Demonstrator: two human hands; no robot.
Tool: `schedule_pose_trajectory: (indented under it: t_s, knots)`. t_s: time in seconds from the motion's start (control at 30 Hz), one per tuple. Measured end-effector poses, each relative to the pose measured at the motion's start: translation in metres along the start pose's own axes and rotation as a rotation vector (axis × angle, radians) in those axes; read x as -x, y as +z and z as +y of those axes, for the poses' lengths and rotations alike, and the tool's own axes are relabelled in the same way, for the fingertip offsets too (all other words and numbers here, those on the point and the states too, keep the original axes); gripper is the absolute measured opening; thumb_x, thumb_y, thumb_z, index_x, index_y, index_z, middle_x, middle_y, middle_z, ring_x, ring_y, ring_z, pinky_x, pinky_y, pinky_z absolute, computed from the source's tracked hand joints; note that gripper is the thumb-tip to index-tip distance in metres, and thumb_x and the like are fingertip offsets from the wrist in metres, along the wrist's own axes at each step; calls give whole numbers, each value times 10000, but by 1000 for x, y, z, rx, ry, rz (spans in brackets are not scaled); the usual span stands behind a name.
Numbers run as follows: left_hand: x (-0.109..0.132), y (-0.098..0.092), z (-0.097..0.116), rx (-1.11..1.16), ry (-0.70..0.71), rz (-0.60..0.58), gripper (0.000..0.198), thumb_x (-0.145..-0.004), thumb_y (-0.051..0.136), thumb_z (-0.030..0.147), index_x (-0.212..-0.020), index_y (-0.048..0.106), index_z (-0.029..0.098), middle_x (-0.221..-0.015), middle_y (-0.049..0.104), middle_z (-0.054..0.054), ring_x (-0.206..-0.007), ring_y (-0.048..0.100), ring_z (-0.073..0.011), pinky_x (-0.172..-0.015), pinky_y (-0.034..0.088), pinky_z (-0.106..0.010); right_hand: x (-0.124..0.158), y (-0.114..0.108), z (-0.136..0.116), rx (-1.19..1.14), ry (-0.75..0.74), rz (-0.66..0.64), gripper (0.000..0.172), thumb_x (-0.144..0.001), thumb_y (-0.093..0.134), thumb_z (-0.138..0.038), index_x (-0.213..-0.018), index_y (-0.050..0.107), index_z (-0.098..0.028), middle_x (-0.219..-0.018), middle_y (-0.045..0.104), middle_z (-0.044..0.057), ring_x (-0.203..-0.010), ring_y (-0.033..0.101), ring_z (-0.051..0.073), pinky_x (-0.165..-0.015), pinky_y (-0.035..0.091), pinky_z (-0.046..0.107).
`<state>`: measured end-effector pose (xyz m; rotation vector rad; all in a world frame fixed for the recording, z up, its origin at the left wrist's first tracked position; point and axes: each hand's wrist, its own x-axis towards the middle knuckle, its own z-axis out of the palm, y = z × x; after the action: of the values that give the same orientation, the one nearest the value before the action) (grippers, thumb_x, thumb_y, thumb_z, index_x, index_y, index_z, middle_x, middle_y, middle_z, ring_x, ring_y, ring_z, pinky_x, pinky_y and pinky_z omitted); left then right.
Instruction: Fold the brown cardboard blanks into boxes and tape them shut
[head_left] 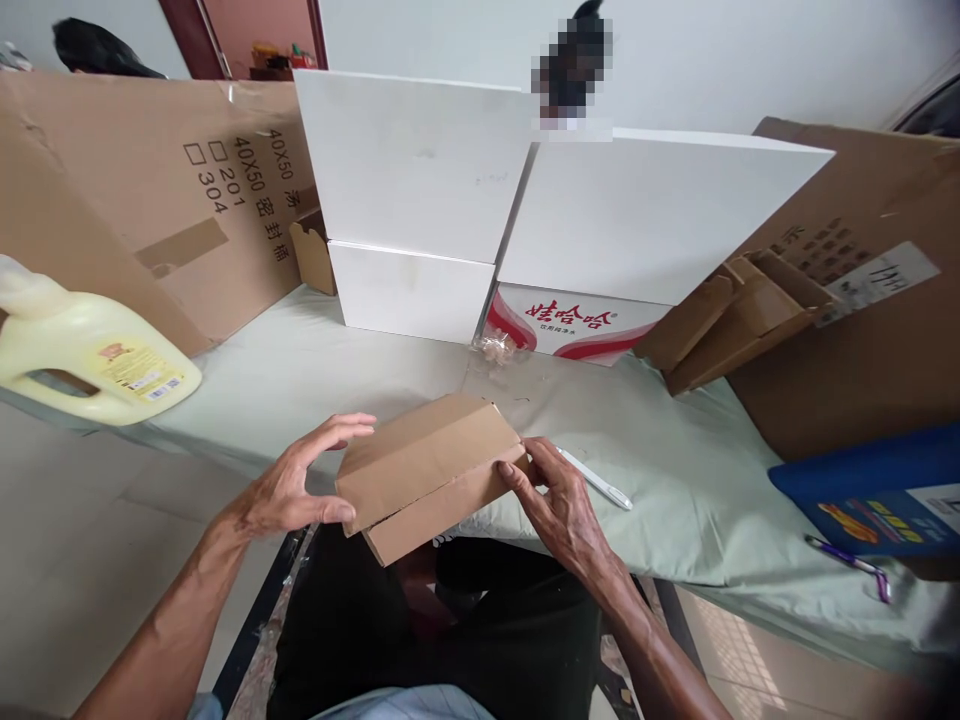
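Observation:
A small brown cardboard box is tilted at the near edge of the cloth-covered table, above my lap. Its long front flap stands slightly apart, leaving a dark gap along the edge. My right hand grips the box's right end, thumb on the near side and fingers behind it. At the left end, my left hand is spread, thumb by the near corner and fingers raised off the top; whether the thumb touches the cardboard I cannot tell. A white toothbrush-like stick lies just beyond my right hand.
White boxes stand at the back, with crumpled clear plastic before them. Large cartons flank both sides. A yellow jug stands left; a blue box, purple razor-like item and open cardboard tray are right.

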<state>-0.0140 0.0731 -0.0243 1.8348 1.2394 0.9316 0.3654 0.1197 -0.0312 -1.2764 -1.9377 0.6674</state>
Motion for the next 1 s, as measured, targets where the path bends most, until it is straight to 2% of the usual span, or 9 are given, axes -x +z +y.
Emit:
schedule_pose_trajectory:
  t_s: [0.1,0.2,0.27,0.43,0.6,0.67,0.83,1.0]
  knots:
    - [11,5,6,-108,43,21,719,-820,904,527,-1487,692,361,-1647,612,-126,-1514,593,-424,-1227,544,-588,2,0,-2,-14,21,0,545,-1073,576,-705,-1232,764,-219,-1006,718,88,-774,602,208,-734,551,356]
    - [14,13,6,-160,81,1,845,-740,979,495,-1517,669,379,-1656,607,-125,-1507,605,-428,-1203,578,-577,4,-2,-2,-21,38,-5,549,-1073,571,-710,-1212,766,-216,-1019,719,90,-780,601,204,-743,554,351]
    - [14,15,5,-200,98,0,860,-721,999,480,-1512,675,381,-1638,626,-124,-1482,630,-422,-1190,597,-562,5,-3,-1,-31,49,-10,550,-1069,572,-714,-1201,764,-215,-1048,727,92,-793,614,204,-750,552,350]
    - [14,17,5,-283,193,104,683,-870,865,448,-1518,674,347,-1531,722,-102,-1360,731,-368,-1166,626,-496,3,-7,0,-67,62,4,673,-1035,526,-816,-1244,753,-218,-1030,746,77,-785,645,212,-782,550,371]
    - [12,16,12,-322,292,257,509,-968,713,321,-1477,727,316,-1429,790,-77,-1274,782,-335,-1088,666,-447,-6,-11,-5,-66,98,4,747,-1013,466,-881,-1120,781,-212,-960,760,75,-745,662,216,-740,531,371]
    - [12,18,14,-299,311,293,434,-1014,625,297,-1423,769,299,-1372,817,-79,-1241,796,-326,-1065,673,-448,-9,-10,-8,-67,122,7,750,-1010,460,-886,-1071,787,-214,-989,773,86,-787,691,231,-748,545,374]
    - [11,29,16,-310,356,363,412,-1066,518,284,-1363,803,253,-1259,852,-99,-1166,818,-318,-994,693,-459,-16,-2,-16,-102,151,63,637,-1011,533,-816,-1064,771,-227,-1120,777,100,-1040,723,290,-842,591,398]
    - [10,32,21,-395,421,401,429,-1074,484,170,-1394,765,225,-1240,855,-102,-1070,840,-262,-912,689,-355,-17,4,-21,-138,169,46,480,-1019,598,-677,-1128,744,-233,-1121,769,89,-1034,703,276,-869,595,401]
